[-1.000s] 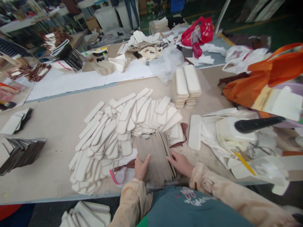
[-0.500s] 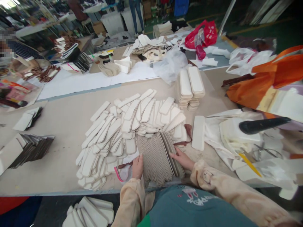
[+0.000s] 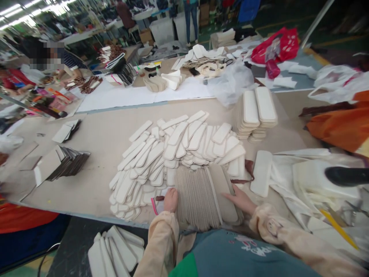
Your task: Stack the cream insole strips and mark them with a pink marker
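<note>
A tight row of beige, round-cornered flat strips (image 3: 193, 198) stands on edge at the table's front, close to my body. My left hand (image 3: 171, 200) is closed against the left end of this row. On the other side, my right hand (image 3: 241, 199) grips the edge of several strips (image 3: 223, 188) that lean over to the right, their broad faces showing. Part of its fingers is hidden behind them. Just beyond the row spreads a heap of loose white-faced strips (image 3: 175, 142). A pink-edged scrap (image 3: 154, 206) lies beside my left hand.
Two neat stacks of white strips (image 3: 258, 109) stand behind right. A single strip (image 3: 261, 173), white cloth, a black-handled object (image 3: 344, 176) and a yellow tool (image 3: 340, 229) lie right. Dark-edged pieces (image 3: 62, 163) stand left. More strips (image 3: 115, 250) lie below the table edge. A co-worker sits far left.
The strips at the row's right end have tipped further right, widening the gap from the upright ones. My right hand has moved right with them. The whole view has also shifted.
</note>
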Demonstrator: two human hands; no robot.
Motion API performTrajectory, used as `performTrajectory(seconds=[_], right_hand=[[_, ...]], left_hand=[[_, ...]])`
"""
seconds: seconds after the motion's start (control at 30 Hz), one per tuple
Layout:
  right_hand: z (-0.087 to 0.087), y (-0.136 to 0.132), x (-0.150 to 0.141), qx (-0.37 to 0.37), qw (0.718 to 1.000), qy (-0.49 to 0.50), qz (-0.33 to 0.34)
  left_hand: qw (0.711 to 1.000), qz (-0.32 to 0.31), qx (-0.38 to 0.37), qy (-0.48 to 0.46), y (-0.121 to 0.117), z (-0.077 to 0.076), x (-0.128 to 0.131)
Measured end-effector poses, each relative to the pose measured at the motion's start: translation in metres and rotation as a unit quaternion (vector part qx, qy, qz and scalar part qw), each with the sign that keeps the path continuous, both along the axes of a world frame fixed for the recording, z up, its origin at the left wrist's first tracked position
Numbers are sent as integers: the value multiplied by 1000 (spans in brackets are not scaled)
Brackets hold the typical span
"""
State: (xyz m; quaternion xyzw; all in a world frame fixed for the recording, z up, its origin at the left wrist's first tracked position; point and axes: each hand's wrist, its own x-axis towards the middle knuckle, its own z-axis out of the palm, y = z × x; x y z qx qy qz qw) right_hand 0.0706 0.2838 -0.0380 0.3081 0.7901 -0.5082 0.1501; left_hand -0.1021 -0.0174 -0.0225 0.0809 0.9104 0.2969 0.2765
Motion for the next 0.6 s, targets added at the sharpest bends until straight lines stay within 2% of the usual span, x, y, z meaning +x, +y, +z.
performTrajectory(seconds=[0.13, 0.27, 0.4, 0.6], right_hand=[[1, 14, 1, 8, 997, 33, 65], [8, 22, -6, 11, 997, 9, 81], [13, 25, -18, 37, 996, -3, 77], [19, 26, -37, 64, 996, 7, 68]], left_hand=[[997, -41, 49, -39, -17, 14, -10], [993, -23, 84, -74, -17, 18, -11], [989, 39, 94, -109, 0, 6, -14], [989, 104, 106, -5, 38, -4, -37]])
